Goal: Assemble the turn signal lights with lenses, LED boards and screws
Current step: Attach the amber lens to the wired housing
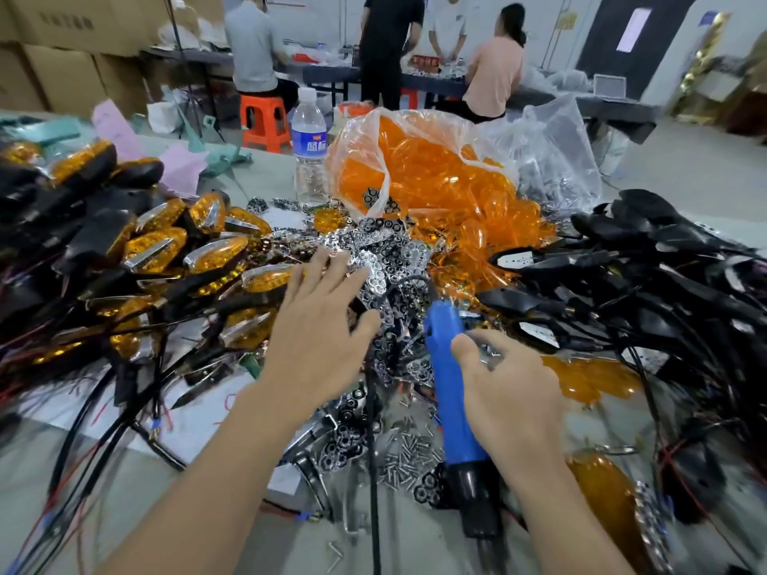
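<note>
My left hand (317, 325) hovers open with spread fingers over a heap of chrome reflector boards (386, 259) in the table's middle. My right hand (504, 379) reaches down beside a blue electric screwdriver (450, 388) lying on the table, and its fingers pinch a small chrome piece (489, 354). Loose screws (409, 454) lie scattered just left of the screwdriver. Finished amber turn signal lights (207, 251) are piled at the left. Black housings with wires (647, 276) are heaped at the right. A clear bag of orange lenses (440, 176) stands behind the boards.
A water bottle (309, 147) stands behind the pile, left of the lens bag. Black cables (124, 417) trail over the table's front left. Cardboard boxes (62, 51) are stacked at the far left. Several people work at a table (332, 72) in the background, near an orange stool (265, 122).
</note>
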The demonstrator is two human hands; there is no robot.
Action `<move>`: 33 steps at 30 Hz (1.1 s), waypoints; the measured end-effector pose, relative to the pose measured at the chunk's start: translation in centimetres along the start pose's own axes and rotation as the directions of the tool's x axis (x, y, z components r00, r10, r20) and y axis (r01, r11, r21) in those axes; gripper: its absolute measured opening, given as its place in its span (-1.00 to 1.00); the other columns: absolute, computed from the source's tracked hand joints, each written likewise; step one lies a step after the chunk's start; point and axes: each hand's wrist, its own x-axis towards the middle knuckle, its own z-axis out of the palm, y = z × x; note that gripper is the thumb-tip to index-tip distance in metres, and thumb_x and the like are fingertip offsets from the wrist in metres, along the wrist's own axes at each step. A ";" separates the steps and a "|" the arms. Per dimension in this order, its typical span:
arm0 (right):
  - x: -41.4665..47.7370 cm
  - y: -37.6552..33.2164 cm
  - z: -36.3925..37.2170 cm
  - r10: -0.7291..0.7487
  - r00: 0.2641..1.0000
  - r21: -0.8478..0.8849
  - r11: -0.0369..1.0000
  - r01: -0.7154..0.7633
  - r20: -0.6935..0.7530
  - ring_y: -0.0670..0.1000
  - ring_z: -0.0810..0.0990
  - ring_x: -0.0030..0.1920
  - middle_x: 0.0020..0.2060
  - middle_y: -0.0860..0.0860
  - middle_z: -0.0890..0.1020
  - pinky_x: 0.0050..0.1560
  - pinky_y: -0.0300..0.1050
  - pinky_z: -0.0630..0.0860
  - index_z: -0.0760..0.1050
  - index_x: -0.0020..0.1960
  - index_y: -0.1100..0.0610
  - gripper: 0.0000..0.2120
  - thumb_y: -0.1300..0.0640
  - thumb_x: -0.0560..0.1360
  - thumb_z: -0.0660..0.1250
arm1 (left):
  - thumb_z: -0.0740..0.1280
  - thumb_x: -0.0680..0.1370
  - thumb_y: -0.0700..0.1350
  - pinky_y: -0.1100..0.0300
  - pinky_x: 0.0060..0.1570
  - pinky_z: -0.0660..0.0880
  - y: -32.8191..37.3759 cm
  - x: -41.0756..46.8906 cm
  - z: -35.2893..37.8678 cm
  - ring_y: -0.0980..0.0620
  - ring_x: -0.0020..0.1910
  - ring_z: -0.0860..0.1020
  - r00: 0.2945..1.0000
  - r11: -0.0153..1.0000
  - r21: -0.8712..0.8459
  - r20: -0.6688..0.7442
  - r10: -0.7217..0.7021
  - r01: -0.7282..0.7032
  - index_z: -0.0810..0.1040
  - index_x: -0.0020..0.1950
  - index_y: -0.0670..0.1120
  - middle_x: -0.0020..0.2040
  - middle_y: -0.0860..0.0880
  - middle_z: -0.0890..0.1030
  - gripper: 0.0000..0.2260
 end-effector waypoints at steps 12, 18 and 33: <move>2.5 2.1 -0.8 -0.012 0.949 -0.193 0.978 0.077 0.315 0.09 0.63 0.09 0.20 0.04 0.64 -0.01 -0.06 0.59 0.47 0.42 -0.14 -0.52 0.27 0.60 0.26 | 0.13 0.71 -0.08 0.00 0.66 0.01 4.3 -0.3 2.9 0.15 0.16 0.63 0.967 0.936 -0.311 0.235 -0.094 0.166 0.32 0.62 0.12 -0.07 0.04 0.72 -0.55; 3.4 3.5 -1.3 -0.023 0.998 -0.192 0.981 0.036 0.066 -0.02 0.61 -0.18 -0.27 -0.18 0.62 -0.16 -0.11 0.54 0.48 -0.27 -0.13 -0.73 0.08 0.53 0.48 | 0.26 0.66 -0.19 0.22 0.54 -0.20 4.3 -1.3 2.6 0.06 -0.01 0.59 0.989 0.985 -0.147 0.125 -0.075 0.093 0.36 0.60 0.04 0.31 0.00 0.64 -0.51; 1.9 1.4 -2.1 -0.193 0.940 0.739 0.668 -0.084 0.281 -0.02 0.54 -0.44 -0.34 0.08 0.69 -0.40 -0.23 0.47 0.69 -0.16 0.08 -0.90 0.25 0.46 0.46 | 0.34 0.49 0.21 0.28 0.44 0.13 7.0 -3.4 1.2 0.23 0.41 0.33 0.995 0.930 -0.359 0.035 0.097 -0.078 0.39 0.53 0.28 0.36 0.23 0.54 -0.42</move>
